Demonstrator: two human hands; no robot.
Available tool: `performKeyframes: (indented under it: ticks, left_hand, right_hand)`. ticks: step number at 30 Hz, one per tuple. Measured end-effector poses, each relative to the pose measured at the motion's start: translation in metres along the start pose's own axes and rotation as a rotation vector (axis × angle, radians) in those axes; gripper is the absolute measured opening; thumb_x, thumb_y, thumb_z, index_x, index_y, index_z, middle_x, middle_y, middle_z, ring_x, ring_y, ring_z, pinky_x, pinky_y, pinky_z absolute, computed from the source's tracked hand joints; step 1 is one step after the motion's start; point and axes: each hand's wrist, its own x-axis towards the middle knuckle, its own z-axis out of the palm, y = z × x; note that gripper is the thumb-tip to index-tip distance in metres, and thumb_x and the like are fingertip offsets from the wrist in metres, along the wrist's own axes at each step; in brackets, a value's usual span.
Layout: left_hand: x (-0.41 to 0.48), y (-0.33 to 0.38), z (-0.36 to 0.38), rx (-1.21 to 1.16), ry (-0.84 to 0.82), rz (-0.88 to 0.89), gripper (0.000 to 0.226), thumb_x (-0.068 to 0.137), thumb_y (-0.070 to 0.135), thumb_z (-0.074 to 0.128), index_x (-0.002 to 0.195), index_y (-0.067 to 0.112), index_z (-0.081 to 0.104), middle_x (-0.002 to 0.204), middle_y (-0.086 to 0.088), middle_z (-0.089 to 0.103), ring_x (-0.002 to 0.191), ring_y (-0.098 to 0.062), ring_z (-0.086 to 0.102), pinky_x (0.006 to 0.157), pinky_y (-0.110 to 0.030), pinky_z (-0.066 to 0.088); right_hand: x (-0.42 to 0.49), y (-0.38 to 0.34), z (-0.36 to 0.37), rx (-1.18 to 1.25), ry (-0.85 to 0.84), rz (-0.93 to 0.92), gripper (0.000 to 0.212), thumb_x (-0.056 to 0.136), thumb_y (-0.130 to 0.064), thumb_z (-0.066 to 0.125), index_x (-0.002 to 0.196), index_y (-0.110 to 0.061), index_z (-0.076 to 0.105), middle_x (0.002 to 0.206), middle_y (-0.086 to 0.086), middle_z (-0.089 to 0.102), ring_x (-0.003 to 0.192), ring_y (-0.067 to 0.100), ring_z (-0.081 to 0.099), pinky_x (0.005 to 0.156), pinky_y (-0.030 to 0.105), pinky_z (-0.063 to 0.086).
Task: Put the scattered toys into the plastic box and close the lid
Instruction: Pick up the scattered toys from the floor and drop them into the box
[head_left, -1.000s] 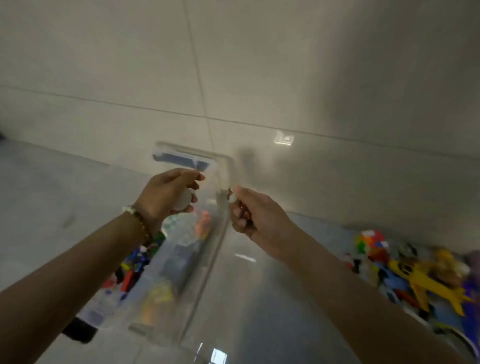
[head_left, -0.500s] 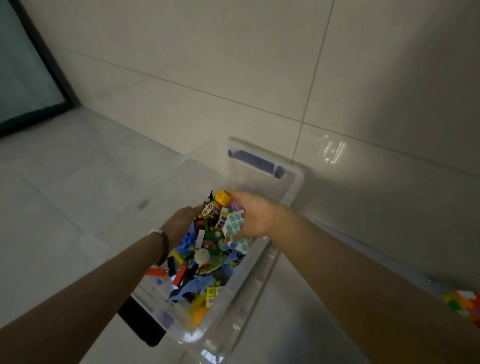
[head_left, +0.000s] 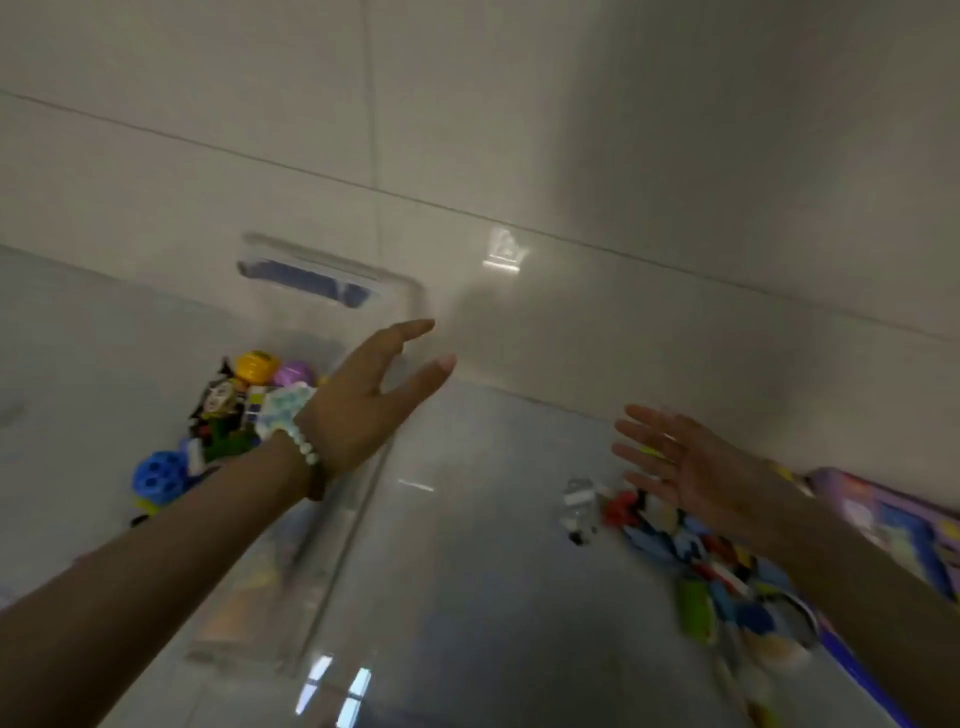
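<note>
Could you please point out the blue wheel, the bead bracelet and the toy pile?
blue wheel (head_left: 155, 475), head view, its holed face.
bead bracelet (head_left: 305, 446), head view, a pale bead.
toy pile (head_left: 711, 565), head view, its middle.

We see the clear plastic box (head_left: 322, 254) against the wall, with toys (head_left: 244, 405) heaped inside it. The left hand (head_left: 363, 400), a bead bracelet (head_left: 304, 447) at its wrist, hangs over the box's right edge with straight, spread fingers and holds nothing. Well to the right of the box, the right hand (head_left: 680, 462) is spread flat and empty above a blurred pile of toys (head_left: 717, 561) on the floor (head_left: 467, 545).
</note>
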Motion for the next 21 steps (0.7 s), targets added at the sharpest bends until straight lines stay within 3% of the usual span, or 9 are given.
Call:
performKeyframes:
  ticks: [3, 4, 6, 7, 8, 11, 16, 18, 21]
  left_hand:
    - [-0.005, 0.016, 0.089, 0.039, -0.223, 0.001, 0.069, 0.075, 0.072, 0.049, 0.134, 0.036, 0.042, 0.137, 0.014, 0.041, 0.123, -0.005, 0.042, 0.106, -0.028, 0.034]
    - [-0.011, 0.019, 0.121, 0.054, -0.305, -0.011, 0.064, 0.079, 0.064, 0.048, 0.135, 0.034, 0.041, 0.137, 0.013, 0.041, 0.124, -0.006, 0.041, 0.104, -0.025, 0.034]
    - [-0.026, 0.015, 0.184, 0.049, -0.442, -0.044, 0.043, 0.089, 0.044, 0.049, 0.130, 0.034, 0.043, 0.131, 0.012, 0.043, 0.121, -0.008, 0.043, 0.091, -0.008, 0.034]
    - [-0.035, 0.010, 0.213, 0.054, -0.503, -0.068, 0.035, 0.092, 0.036, 0.049, 0.126, 0.035, 0.043, 0.128, 0.012, 0.044, 0.118, -0.009, 0.045, 0.084, -0.002, 0.034]
    - [-0.045, 0.005, 0.240, 0.066, -0.563, -0.099, 0.035, 0.093, 0.032, 0.050, 0.127, 0.034, 0.042, 0.129, 0.010, 0.044, 0.118, -0.010, 0.045, 0.082, -0.002, 0.035]
    - [-0.075, -0.018, 0.302, 0.146, -0.705, -0.231, 0.053, 0.091, 0.037, 0.053, 0.139, 0.023, 0.037, 0.144, 0.001, 0.037, 0.127, -0.017, 0.041, 0.097, -0.023, 0.035]
    - [-0.112, -0.051, 0.357, 0.194, -0.769, -0.336, 0.050, 0.090, 0.038, 0.054, 0.135, 0.020, 0.042, 0.139, -0.002, 0.044, 0.116, -0.016, 0.046, 0.092, -0.025, 0.037]
    - [-0.119, -0.064, 0.371, 0.208, -0.788, -0.380, 0.047, 0.091, 0.038, 0.053, 0.134, 0.021, 0.044, 0.135, -0.003, 0.047, 0.116, -0.017, 0.048, 0.095, -0.028, 0.040]
    - [-0.126, -0.077, 0.387, 0.168, -0.730, -0.443, 0.040, 0.091, 0.034, 0.055, 0.128, 0.018, 0.052, 0.126, -0.008, 0.055, 0.106, -0.019, 0.055, 0.094, -0.032, 0.045]
  right_hand:
    - [-0.060, 0.068, -0.097, 0.039, 0.288, 0.026, 0.056, 0.070, -0.052, 0.070, 0.113, -0.019, 0.058, 0.118, -0.007, 0.066, 0.097, 0.011, 0.065, 0.091, 0.035, 0.047]
    - [-0.079, 0.095, -0.123, 0.041, 0.374, 0.043, 0.060, 0.069, -0.054, 0.071, 0.113, -0.017, 0.057, 0.110, -0.007, 0.070, 0.098, 0.014, 0.066, 0.089, 0.034, 0.046]
    - [-0.111, 0.154, -0.165, 0.049, 0.542, 0.080, 0.062, 0.064, -0.051, 0.078, 0.112, -0.017, 0.056, 0.110, 0.002, 0.068, 0.102, 0.021, 0.061, 0.087, 0.035, 0.044]
    - [-0.123, 0.182, -0.179, 0.048, 0.611, 0.089, 0.047, 0.075, -0.038, 0.073, 0.113, -0.016, 0.055, 0.116, 0.008, 0.065, 0.104, 0.025, 0.058, 0.088, 0.036, 0.043]
    - [-0.131, 0.209, -0.192, 0.040, 0.665, 0.109, 0.034, 0.085, -0.027, 0.065, 0.115, -0.016, 0.055, 0.118, 0.011, 0.063, 0.107, 0.026, 0.057, 0.088, 0.036, 0.042]
    - [-0.137, 0.272, -0.207, 0.120, 0.732, 0.164, 0.036, 0.087, -0.019, 0.064, 0.121, -0.015, 0.053, 0.116, 0.009, 0.063, 0.104, 0.023, 0.058, 0.083, 0.034, 0.045]
    - [-0.117, 0.319, -0.181, 0.086, 0.728, 0.177, 0.049, 0.068, -0.019, 0.082, 0.109, -0.007, 0.056, 0.095, 0.007, 0.063, 0.084, 0.017, 0.058, 0.064, 0.013, 0.046]
    - [-0.107, 0.334, -0.167, 0.029, 0.824, 0.139, 0.045, 0.068, -0.014, 0.082, 0.104, -0.007, 0.056, 0.093, 0.009, 0.061, 0.082, 0.018, 0.057, 0.065, 0.011, 0.044]
    - [-0.100, 0.346, -0.148, 0.021, 0.948, 0.063, 0.058, 0.063, -0.012, 0.085, 0.107, -0.016, 0.048, 0.095, -0.007, 0.050, 0.082, 0.005, 0.050, 0.072, 0.008, 0.040]
